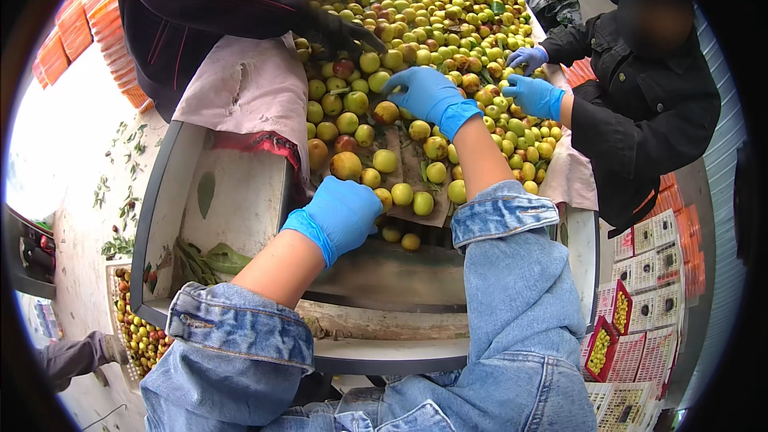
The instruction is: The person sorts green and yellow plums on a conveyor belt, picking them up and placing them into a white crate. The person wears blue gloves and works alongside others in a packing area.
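Observation:
Round green jujubes (384, 160), some with brown or red patches, cover the sorting table. My left hand (339, 213), in a blue glove, is curled at the near edge of the fruit, beside a jujube (402, 194). Its fingertips are turned away, so whatever lies inside is hidden. Farther up and to the right, my right hand (427, 98), also gloved in blue, reaches over the fruit with bent fingers. The fingertips are close to the jujubes, but a grip cannot be made out. Beneath the near fruit lies a brown sheet (432, 197), with a dark chute (390, 279) below.
A dark-gloved co-worker's hand (345, 36) works at upper left; another person's blue-gloved hand (534, 97) is at right. Leaves (225, 259) lie in the side tray (234, 195). Crates hold fruit at left (117, 300) and right (611, 342). Orange crates (114, 30) are stacked behind.

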Demonstrator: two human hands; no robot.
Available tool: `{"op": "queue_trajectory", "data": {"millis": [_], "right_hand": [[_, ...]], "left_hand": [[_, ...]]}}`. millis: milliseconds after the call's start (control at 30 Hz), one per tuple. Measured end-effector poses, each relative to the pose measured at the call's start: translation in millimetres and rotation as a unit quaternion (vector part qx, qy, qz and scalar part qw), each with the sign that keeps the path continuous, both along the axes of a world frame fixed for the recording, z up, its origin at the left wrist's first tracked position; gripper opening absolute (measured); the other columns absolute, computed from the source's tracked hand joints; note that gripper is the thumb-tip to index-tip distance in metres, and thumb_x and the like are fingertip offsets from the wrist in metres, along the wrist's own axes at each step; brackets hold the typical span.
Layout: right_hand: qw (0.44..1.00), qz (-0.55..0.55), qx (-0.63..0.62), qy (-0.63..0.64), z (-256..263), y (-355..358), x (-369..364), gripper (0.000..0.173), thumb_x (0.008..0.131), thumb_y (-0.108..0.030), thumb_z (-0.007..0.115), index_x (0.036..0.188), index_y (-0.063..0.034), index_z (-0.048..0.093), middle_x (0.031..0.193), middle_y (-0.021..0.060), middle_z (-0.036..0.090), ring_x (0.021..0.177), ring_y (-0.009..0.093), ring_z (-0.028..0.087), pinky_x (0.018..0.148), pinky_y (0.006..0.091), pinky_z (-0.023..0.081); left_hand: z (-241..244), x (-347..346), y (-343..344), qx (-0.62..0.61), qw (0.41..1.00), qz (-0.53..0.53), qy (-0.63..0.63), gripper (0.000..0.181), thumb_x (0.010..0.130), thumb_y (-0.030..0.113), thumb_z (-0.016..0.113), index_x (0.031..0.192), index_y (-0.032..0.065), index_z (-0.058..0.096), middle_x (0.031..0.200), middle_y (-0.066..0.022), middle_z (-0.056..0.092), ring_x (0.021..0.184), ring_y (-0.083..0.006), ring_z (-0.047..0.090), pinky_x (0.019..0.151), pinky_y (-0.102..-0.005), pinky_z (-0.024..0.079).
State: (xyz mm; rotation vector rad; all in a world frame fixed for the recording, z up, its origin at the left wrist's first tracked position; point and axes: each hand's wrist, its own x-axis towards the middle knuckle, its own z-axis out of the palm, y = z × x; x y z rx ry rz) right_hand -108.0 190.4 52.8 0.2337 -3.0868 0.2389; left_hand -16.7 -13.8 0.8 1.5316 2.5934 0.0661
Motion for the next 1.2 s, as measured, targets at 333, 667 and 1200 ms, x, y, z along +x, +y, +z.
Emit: {"op": "queue_trajectory", "data": {"millis": [333,667,1200], "right_hand": [[0.988,0.005,0.136,-0.079,-22,25,83,0.068,0.078,0.001,0.048,0.137,-0.0302,0.037,0.141,0.0115,0.037,0.121,0.029,0.046,0.094,0.0376,0.044],[0.987,-0.014,0.145,0.064,-60,80,157,0.066,0.076,-0.001,0.052,0.135,-0.026,0.04,0.138,0.0137,0.039,0.124,0.038,0.039,0.087,0.0408,0.049],[0.977,-0.135,0.157,-0.053,-45,101,174,0.071,0.076,-0.004,0.054,0.14,-0.0267,0.031,0.139,0.019,0.034,0.12,0.04,0.043,0.09,0.0428,0.047]], "left_hand": [[-2,-15,-11,0.059,0.998,-0.002,-0.03,0.019,0.078,0.023,0.063,0.091,0.0104,0.062,0.089,-0.0106,0.059,0.085,-0.0284,0.059,0.073,-0.0396,0.048],[7,-29,-23,0.12,0.99,0.054,-0.056,0.018,0.082,0.022,0.06,0.094,0.0104,0.066,0.09,-0.0114,0.065,0.082,-0.0307,0.061,0.073,-0.038,0.05],[6,-29,-10,0.205,0.976,0.064,0.042,0.061,0.079,0.008,0.062,0.136,0.0165,0.039,0.14,-0.0146,0.036,0.121,-0.0333,0.043,0.099,-0.0387,0.039]]}}
